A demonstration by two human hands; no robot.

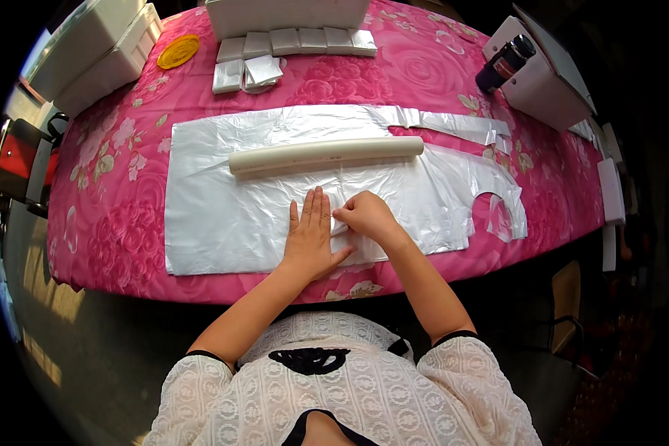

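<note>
A white plastic apron [215, 215] lies spread on the table, wrinkled and shiny, with its straps and neck loop to the right. It cannot be told whether it is one sheet or a stack. Across its upper half rests a smooth white pipe [327, 154], tilted slightly up to the right. My left hand [310, 241] is laid flat on the apron just below the pipe, fingers stretched out. Beside it, my right hand [368, 217] is closed, with finger and thumb pinching the apron's film near the left fingertips.
Pink flowered cloth [119, 245] covers the table. Several small folded white plastic packets [284, 41] line the back before a white box [286, 16]. A yellow coil [178, 51] lies near white foam boxes [100, 63] at back left. A dark flask [505, 63] stands at back right.
</note>
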